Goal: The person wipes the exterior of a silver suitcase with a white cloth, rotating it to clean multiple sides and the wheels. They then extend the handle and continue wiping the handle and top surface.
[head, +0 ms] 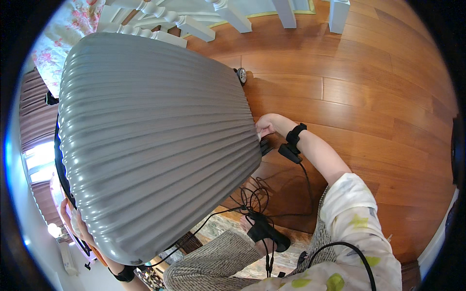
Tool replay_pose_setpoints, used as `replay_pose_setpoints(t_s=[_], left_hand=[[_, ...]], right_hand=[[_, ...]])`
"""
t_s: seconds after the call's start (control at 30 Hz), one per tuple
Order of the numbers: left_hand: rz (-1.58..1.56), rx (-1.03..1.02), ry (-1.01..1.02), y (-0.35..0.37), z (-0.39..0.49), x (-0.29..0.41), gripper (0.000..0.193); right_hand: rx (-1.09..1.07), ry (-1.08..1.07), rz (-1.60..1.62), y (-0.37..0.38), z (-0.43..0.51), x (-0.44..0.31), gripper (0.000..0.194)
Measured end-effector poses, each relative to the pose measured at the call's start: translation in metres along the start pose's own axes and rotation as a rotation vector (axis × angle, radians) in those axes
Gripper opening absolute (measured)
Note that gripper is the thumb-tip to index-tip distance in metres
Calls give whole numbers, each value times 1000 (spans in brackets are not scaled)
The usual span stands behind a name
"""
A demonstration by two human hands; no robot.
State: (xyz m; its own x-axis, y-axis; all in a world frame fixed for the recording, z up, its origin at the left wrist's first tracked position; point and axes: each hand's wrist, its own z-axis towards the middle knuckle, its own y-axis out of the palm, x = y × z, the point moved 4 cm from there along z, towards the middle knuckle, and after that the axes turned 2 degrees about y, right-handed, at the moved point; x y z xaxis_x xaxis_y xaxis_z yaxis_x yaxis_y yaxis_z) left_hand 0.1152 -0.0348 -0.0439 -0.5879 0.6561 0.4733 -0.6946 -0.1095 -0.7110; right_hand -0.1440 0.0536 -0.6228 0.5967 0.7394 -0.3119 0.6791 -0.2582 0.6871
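Observation:
A large grey ribbed hard-shell suitcase (160, 138) fills the middle of the head view, its wheeled end towards the wooden floor. One caster wheel (241, 76) shows at its far corner, and a black wheel part (266, 147) juts out at the nearer one. My right hand (267, 124) is curled at the lower edge beside that part, with a small bit of something white at its fingertips. At the opposite end, my left hand (74, 220) grips the suitcase's edge, a whitish thing between its fingers; the shell partly hides it.
White turned balusters (196, 27) stand beyond the suitcase. Looped black cable (255, 198) hangs near my slippered foot (267, 232) and runs to the black wrist device (290, 152). A floral cloth (69, 36) is at upper left; a patterned mat (218, 222) lies underfoot.

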Motion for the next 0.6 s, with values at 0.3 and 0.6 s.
replay_pose_setpoints(t_s=[0.3, 0.6], left_hand=[[-68, -32, 17, 17, 18, 12, 40], [-187, -63, -17, 14, 25, 6, 43]], right_hand=[[8, -316, 321, 1, -143, -26, 26], [100, -510, 223, -9, -225, -30, 23]])
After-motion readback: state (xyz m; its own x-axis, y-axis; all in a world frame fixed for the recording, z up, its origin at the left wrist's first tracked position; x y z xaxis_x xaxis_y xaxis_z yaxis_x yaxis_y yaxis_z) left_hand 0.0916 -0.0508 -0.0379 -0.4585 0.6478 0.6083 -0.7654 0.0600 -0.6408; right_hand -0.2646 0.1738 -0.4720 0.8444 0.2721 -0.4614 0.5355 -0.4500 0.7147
